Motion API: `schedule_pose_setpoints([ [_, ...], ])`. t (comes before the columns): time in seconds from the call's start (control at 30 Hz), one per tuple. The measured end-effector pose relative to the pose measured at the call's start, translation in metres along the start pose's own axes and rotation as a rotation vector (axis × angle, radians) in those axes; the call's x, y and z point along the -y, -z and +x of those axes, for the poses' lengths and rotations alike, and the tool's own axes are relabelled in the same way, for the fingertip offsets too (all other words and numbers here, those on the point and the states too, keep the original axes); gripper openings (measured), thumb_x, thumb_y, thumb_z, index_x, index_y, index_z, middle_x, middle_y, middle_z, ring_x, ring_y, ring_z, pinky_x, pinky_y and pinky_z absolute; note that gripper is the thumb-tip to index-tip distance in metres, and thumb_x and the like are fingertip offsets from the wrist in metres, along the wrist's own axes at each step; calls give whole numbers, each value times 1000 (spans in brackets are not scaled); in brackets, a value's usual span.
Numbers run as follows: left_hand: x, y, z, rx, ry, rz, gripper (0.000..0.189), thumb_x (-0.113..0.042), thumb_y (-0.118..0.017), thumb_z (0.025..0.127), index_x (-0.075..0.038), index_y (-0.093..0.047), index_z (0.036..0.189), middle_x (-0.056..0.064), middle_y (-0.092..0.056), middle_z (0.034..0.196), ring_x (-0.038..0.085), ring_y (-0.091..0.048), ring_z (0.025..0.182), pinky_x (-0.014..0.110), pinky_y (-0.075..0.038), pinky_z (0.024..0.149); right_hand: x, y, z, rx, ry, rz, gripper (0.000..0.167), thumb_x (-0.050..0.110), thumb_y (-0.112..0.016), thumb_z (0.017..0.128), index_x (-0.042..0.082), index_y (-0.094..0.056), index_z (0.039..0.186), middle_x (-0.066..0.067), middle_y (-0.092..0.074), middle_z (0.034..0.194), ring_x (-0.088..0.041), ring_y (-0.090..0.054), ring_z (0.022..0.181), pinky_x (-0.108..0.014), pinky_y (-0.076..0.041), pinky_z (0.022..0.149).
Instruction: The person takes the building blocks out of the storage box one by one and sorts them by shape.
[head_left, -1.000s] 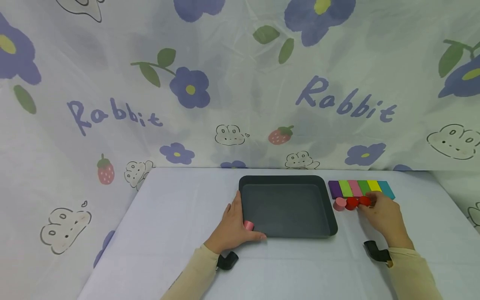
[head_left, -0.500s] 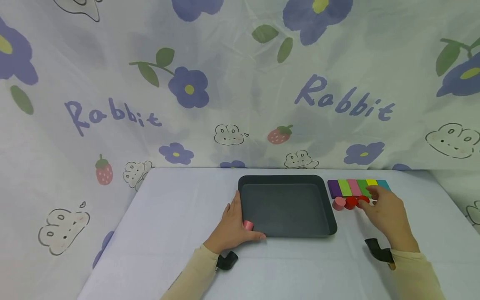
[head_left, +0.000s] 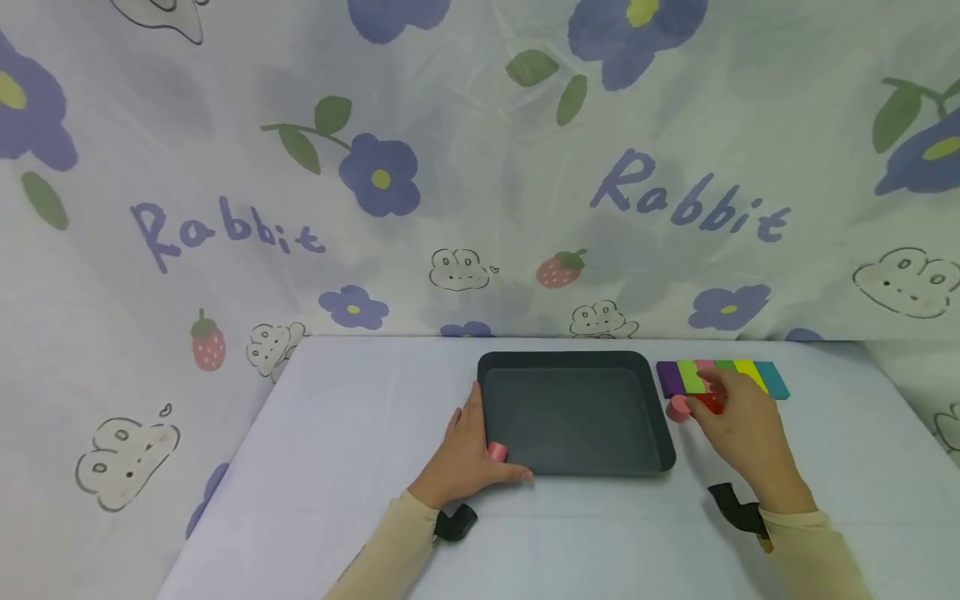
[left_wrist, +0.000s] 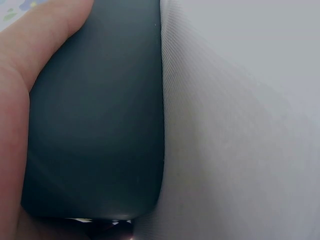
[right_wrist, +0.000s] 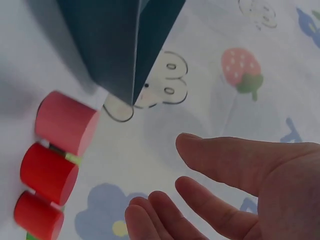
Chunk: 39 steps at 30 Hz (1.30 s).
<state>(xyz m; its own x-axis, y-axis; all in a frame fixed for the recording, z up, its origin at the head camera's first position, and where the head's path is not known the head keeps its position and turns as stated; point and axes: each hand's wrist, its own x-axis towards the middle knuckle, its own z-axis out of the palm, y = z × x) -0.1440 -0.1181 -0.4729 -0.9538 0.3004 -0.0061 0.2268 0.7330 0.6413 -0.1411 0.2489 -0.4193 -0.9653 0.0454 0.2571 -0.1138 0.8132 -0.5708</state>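
Note:
My left hand (head_left: 465, 458) lies straight-fingered along the left wall and front corner of a dark grey tray (head_left: 651, 417). In the left wrist view the thumb (left_wrist: 50, 35) rests on the tray's rim. One pink cylinder (head_left: 497, 452) sits in the tray's front left corner, close by that hand. Right of the tray stand a pink cylinder (right_wrist: 67, 122) and two red cylinders, one in the middle (right_wrist: 49, 173) and one at the end (right_wrist: 38, 216), in a row. Above them hovers my right hand (head_left: 742, 425), thumb and fingers apart, holding nothing; it partly covers the red ones in the head view.
Behind the cylinders lies a row of flat coloured blocks, with a purple block (head_left: 670, 379) at the left end and a blue block (head_left: 772, 379) at the right. A patterned cloth (head_left: 480, 183) hangs behind the white table (head_left: 360, 400).
My right hand has let go of the end red cylinder, lifted off it, and shifted left toward the pink one. The left hand and tray have stayed in place.

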Motion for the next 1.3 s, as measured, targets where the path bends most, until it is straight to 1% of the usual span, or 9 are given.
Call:
schedule_pose_setpoints([
  [0.1, 0, 0, 0, -4, -6, 8, 149, -66, -87, 63, 0, 7, 159, 14, -1, 168, 25, -12, 153, 48, -7, 123, 8, -4, -2, 19, 12, 20, 47, 11, -75, 90, -12, -58, 127, -35, -62, 115, -49, -59, 101, -61, -55, 80],
  [0.23, 1, -1, 1, -5, -4, 10, 150, -66, -86, 63, -1, 8, 159, 13, 0, 168, 25, -12, 153, 48, -6, 123, 18, -9, -2, 69, 20, 55, 44, 12, -73, 92, -9, -58, 128, -32, -63, 115, -46, -61, 102, -60, -55, 83],
  [0.37, 2, -1, 0, -6, -3, 8, 149, -66, -86, 63, -1, 8, 159, 14, 0, 168, 25, -12, 153, 48, -6, 123, 29, -17, -2, 101, 52, 92, 44, 12, -75, 91, -7, -60, 128, -29, -65, 115, -43, -65, 100, -56, -56, 83],
  [0.63, 0, 0, -1, 2, 9, 2, 150, -66, -87, 63, -3, 9, 160, 11, 0, 169, 21, -11, 153, 44, -5, 124, 45, -32, -2, 175, 107, 206, 42, 12, -77, 89, -2, -62, 127, -22, -65, 123, -41, -65, 106, -56, -55, 89],
  [0.8, -1, 1, -1, 0, 7, 1, 149, -66, -87, 63, -1, 8, 160, 13, -1, 169, 23, -12, 153, 45, -6, 124, 53, -45, 0, 200, 150, 232, 42, 11, -77, 89, -2, -63, 126, -20, -65, 123, -38, -65, 109, -53, -54, 91],
  [1.0, -3, 2, -1, -1, -2, -7, 149, -65, -87, 64, 0, 6, 159, 15, -2, 168, 27, -13, 153, 49, -7, 123, 66, -63, 1, 219, 240, 216, 41, 9, -78, 87, 1, -64, 125, -16, -65, 120, -34, -66, 106, -51, -55, 90],
  [1.1, -2, 2, -1, 1, -2, -2, 149, -66, -86, 64, -1, 7, 159, 15, -1, 168, 27, -13, 153, 49, -7, 123, 74, -70, 1, 252, 277, 228, 42, 9, -78, 88, 1, -64, 126, -15, -65, 121, -34, -66, 105, -50, -56, 89],
  [1.23, -1, 1, 0, -4, -11, -1, 148, -66, -86, 64, 0, 7, 159, 16, -1, 168, 28, -13, 153, 50, -7, 123, 83, -79, 2, 303, 294, 269, 41, 10, -77, 89, 2, -64, 127, -14, -64, 123, -34, -65, 107, -50, -56, 89],
  [1.3, -1, 1, 0, -7, -11, -4, 148, -66, -86, 64, 0, 7, 159, 16, -1, 168, 28, -14, 153, 50, -8, 123, 86, -83, 3, 329, 301, 272, 41, 10, -76, 90, 2, -64, 128, -14, -64, 123, -32, -65, 107, -49, -55, 89],
])
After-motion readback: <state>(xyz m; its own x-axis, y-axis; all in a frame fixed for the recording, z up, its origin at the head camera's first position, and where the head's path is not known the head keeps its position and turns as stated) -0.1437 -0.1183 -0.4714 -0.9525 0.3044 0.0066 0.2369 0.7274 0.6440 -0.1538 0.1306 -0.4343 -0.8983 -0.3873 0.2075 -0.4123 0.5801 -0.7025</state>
